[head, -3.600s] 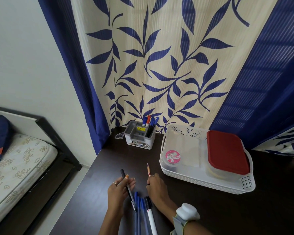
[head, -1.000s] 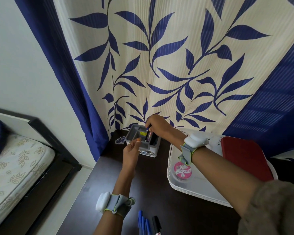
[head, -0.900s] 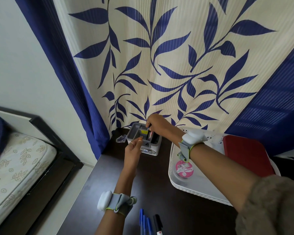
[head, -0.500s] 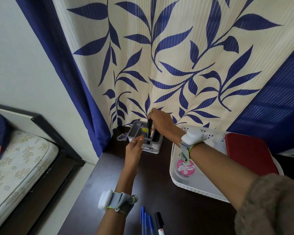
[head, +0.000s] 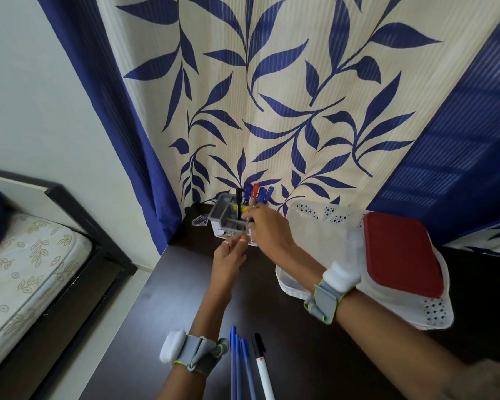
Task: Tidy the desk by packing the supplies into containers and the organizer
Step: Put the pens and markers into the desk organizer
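Note:
A grey-and-white desk organizer [head: 225,216] stands at the desk's far edge by the curtain. In it stand a black pen [head: 238,201] and several blue and red markers [head: 254,193]. My right hand [head: 267,230] hovers just right of the organizer with loose fingers and nothing in them. In front of the organizer, my left hand [head: 231,254] reaches forward with its fingertips near the front wall, also holding nothing. Near me on the desk lie three blue pens [head: 237,365] and a white marker with a black cap [head: 261,368].
A white perforated basket [head: 433,313] at right holds a red-lidded container [head: 399,255] and clear boxes. A small clear packet [head: 199,220] lies left of the organizer. The dark desk [head: 171,298] drops off at left towards a bed [head: 26,269]. A leaf-print curtain hangs behind.
My right hand has let go of the black pen, which now stands in the organizer, and has drawn back to the right. My left hand has pulled slightly back from the organizer.

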Demonstrator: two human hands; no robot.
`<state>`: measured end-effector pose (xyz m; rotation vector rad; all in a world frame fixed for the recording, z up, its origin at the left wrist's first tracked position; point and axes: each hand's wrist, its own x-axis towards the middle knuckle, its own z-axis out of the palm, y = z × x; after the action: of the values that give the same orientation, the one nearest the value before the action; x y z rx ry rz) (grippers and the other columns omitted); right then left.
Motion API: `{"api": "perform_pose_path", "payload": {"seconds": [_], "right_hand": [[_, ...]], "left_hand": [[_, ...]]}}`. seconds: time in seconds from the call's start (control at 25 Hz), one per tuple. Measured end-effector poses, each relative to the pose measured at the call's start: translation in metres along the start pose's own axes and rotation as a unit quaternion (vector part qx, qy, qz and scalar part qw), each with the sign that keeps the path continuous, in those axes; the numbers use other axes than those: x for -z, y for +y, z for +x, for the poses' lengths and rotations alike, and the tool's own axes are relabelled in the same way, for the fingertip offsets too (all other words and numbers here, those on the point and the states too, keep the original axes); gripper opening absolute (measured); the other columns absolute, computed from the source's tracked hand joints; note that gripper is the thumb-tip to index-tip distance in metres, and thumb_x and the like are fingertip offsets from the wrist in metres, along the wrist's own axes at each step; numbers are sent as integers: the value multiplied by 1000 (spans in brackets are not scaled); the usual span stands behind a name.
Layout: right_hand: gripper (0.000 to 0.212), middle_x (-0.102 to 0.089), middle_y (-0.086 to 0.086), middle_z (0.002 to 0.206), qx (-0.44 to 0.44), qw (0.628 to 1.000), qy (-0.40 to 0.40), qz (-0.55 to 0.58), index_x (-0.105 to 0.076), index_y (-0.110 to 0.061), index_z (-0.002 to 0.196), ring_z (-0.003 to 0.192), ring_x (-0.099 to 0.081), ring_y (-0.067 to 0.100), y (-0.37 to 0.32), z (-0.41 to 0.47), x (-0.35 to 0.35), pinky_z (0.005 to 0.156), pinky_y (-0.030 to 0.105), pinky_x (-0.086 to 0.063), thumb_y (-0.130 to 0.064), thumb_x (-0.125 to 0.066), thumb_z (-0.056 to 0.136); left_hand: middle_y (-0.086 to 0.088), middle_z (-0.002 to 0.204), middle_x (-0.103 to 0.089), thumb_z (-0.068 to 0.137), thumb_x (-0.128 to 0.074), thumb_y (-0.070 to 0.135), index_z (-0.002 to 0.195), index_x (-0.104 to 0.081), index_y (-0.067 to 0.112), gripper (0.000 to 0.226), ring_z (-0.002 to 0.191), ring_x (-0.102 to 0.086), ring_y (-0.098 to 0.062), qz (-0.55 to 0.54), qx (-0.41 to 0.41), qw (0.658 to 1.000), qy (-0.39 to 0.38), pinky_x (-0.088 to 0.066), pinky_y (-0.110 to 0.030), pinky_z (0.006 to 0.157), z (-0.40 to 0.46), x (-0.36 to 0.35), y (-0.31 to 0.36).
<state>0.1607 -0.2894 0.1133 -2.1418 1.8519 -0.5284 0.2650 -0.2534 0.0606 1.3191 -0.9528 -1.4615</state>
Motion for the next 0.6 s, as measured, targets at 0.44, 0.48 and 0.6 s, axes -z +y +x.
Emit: {"api": "perform_pose_path", "payload": {"seconds": [0.44,0.48,0.6], "right_hand": [[32,-70,1,110,-168,969,-128,127,-68,-22,109,106,-63,19,-10,-169,-62,88,25,-46,-9,-49,87],[31,-70,3,109,-167,967,-144,125,-68,-20,108,105,-63,21,-14,-179,-68,86,26,-46,-9,-48,87],[27,-69,5,109,-174,962,-181,103,-67,-16,109,104,-63,21,-23,-198,-84,85,26,-47,-12,-46,92]], "left_hand": [[-9,105,-67,93,-52,11,114,-60,8,23,91,-63,-8,69,70,995,15,-53,-9,67,-111,28,-74],[-6,102,-68,93,-53,12,113,-61,10,21,90,-63,-6,69,79,994,24,-52,-7,64,-120,31,-78],[-1,89,-68,93,-52,9,100,-64,11,14,81,-63,-6,48,98,993,52,-49,-6,55,-141,39,-84]]}}
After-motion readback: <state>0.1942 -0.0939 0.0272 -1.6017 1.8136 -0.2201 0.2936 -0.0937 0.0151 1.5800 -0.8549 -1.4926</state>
